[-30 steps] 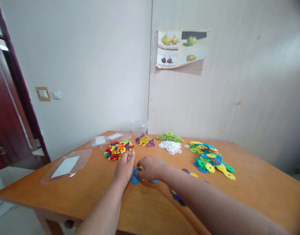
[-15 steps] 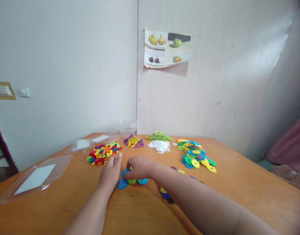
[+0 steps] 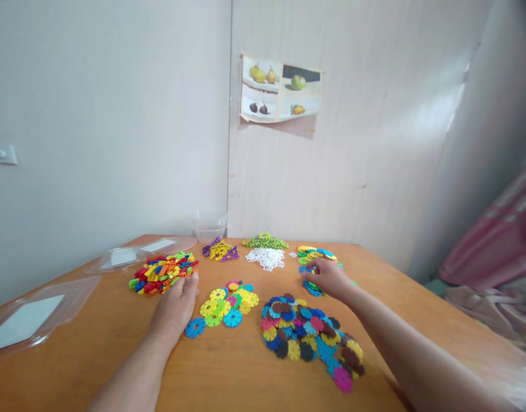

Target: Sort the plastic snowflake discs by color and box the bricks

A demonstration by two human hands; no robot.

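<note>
Yellow, green, blue round discs (image 3: 315, 255), overlapping | right grip (image 3: 327, 277): curled, hold unclear | left grip (image 3: 175, 309): loose, empty

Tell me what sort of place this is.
Probably an indoor playroom or a room in a home, though I can't be sure which: piles of colourful plastic discs lie on a wooden table, and a sheet of fruit pictures hangs on the wall.
</note>
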